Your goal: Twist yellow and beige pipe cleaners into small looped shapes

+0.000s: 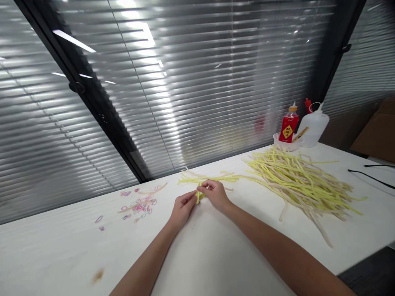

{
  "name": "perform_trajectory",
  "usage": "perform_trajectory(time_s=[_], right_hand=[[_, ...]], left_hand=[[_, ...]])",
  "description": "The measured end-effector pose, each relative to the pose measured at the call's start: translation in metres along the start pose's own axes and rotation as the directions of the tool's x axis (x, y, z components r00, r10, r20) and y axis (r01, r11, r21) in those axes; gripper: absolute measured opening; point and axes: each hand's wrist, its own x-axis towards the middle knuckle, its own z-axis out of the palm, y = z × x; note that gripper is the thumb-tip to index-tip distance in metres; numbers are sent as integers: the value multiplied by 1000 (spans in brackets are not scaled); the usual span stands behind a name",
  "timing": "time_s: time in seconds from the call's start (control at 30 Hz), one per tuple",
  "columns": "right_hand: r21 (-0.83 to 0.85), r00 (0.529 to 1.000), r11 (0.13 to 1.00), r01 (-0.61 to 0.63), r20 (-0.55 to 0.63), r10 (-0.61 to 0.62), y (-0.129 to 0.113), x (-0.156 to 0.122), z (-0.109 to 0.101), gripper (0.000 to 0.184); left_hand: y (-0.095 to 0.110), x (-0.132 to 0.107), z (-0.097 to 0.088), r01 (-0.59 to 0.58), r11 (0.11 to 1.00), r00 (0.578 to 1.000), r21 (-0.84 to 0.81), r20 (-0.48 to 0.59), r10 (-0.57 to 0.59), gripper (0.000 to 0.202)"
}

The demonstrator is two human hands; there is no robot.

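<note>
My left hand (182,209) and my right hand (215,195) meet over the middle of the white table. Both pinch a short upright section of a soft yellow strand (199,191), the right fingers on its upper part and the left fingers lower down. Just behind my fingers, loose yellow strands (189,178) lie spread along the table. Some trail off to the right towards a large heap of yellow and beige strands (296,181). How the held strand is bent or looped is partly hidden by my fingers.
Small coloured bands (140,206) lie scattered on the left. At the back right, a red-labelled bottle (289,125) stands in a pink bowl (285,144) beside a white squeeze bottle (313,127). Black cords (370,176) lie at the right. Window blinds (210,82) rise behind the table (61,250).
</note>
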Motion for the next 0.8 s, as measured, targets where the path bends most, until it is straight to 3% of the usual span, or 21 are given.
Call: perform_trajectory(time_s=[0.53,0.67,0.8], right_hand=[[41,997,998,-40,62,38,-1,0,2,27],[-1,988,1000,18,154,-18,-5,-3,0,29],[-44,987,995,91,138,-84,-7,-6,0,27]], left_hand=[[3,-4,1,-57,990,998,126,-3,58,39],[4,-5,2,-51,992,999,112,8,50,39],[6,-4,3,-45,994,999,102,28,42,37]])
